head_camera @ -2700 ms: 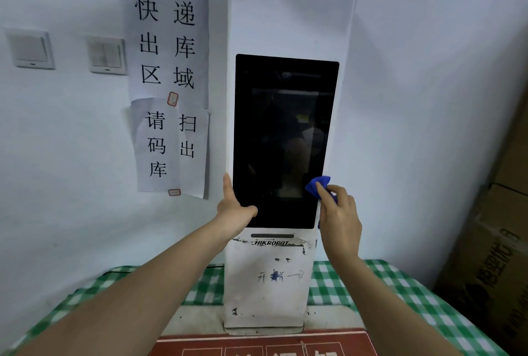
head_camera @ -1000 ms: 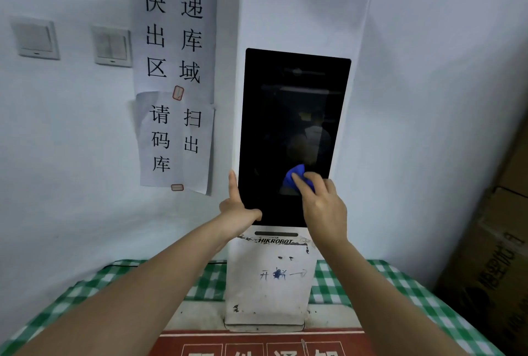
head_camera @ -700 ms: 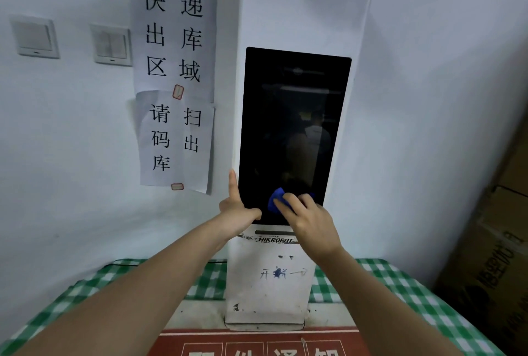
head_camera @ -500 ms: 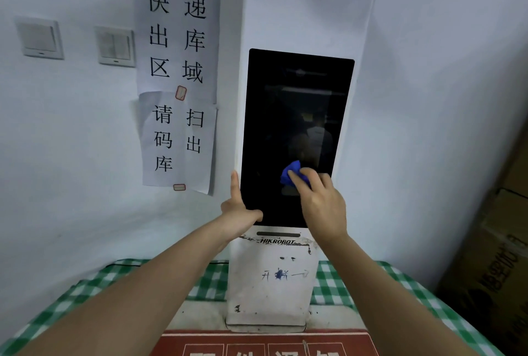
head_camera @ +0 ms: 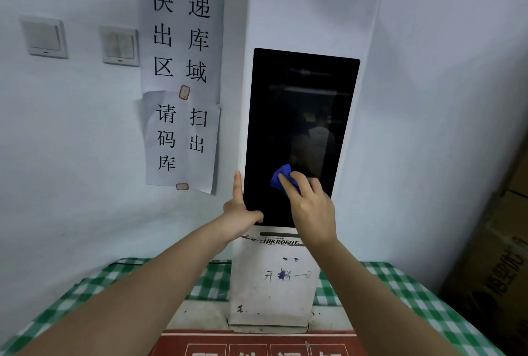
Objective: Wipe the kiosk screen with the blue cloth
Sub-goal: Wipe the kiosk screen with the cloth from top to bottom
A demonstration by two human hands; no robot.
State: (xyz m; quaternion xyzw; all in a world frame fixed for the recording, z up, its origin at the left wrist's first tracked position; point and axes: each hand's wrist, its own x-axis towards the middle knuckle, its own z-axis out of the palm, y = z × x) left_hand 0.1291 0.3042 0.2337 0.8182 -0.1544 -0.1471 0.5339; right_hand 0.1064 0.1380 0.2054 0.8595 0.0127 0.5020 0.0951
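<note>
I see the kiosk standing at the table's back edge, against the wall. The right hand holds the cloth on the kiosk screen near its lower edge. The left hand rests at the screen's lower left corner. Two paper notices hang left of the screen, with two wall switches further left. What I take for cardboard boxes stand right of the table.

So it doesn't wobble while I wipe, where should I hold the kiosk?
Probably hold the kiosk by its lower left edge, from the left, where the left hand rests: it stands tall and narrow, and this leaves the screen free for the blue cloth.
</note>
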